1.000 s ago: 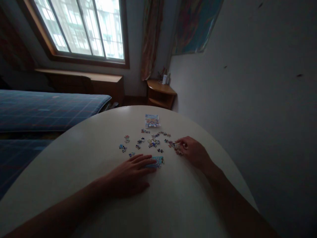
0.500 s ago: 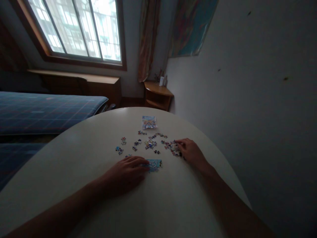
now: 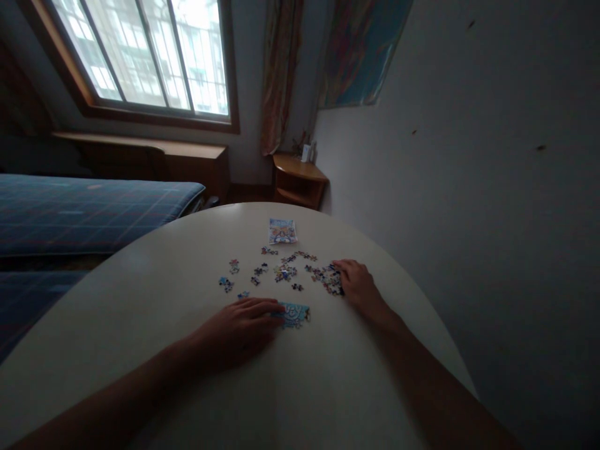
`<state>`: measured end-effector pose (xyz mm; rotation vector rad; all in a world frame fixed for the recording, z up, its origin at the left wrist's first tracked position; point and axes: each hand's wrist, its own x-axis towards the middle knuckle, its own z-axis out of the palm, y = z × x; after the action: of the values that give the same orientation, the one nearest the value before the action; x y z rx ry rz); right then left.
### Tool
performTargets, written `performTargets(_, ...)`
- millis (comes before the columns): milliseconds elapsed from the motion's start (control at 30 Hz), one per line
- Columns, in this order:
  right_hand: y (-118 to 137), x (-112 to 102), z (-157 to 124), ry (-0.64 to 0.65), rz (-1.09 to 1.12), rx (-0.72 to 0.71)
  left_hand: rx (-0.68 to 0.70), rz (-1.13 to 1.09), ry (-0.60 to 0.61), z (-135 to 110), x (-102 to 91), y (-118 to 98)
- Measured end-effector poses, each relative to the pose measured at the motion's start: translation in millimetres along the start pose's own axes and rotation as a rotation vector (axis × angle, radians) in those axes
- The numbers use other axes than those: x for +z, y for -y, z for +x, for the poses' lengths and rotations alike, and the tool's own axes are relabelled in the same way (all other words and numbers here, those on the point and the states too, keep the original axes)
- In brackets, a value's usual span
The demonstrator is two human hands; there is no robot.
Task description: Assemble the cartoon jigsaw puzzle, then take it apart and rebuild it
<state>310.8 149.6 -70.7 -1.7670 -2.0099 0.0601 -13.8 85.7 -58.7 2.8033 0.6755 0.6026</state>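
Note:
My left hand lies flat with its fingers stretched out, the fingertips covering the left side of a joined blue puzzle section. A small blue puzzle piece sits just beyond its knuckles. At the right, my right hand rests at the edge of a pile of loose puzzle pieces, fingers bent and the thumb apart from the index finger. I see no piece held in it. Between the hands and farther back, small clusters of pieces lie spread out, among them a middle cluster.
A picture packet lies toward the far side of the round white table. Past the table are a bed with a blue plaid mattress at the left and a wooden corner stand. A bare wall rises at the right.
The joined puzzle section has slid slightly to the right under my left hand. My right hand has shifted a little at the edge of the pile.

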Motion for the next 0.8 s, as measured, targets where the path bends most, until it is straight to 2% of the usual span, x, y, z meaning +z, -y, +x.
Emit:
performTargets(200,-4,1,0,-0.002,0.016,-0.018,0.010,-0.006,-0.011,-1,2.3,2)
performTargets(367,-15,-6,5,-0.007,0.041,0.031,-0.014,0.014,-0.034,-1,1.5,1)
performTargets(567,0,-12,1,0.060,0.005,-0.034,-0.012,0.017,-0.017,1,0.4,0)
performTargets(800,3,-2,3,0.015,0.027,-0.024,-0.008,0.004,-0.009,2,-0.9,-1)
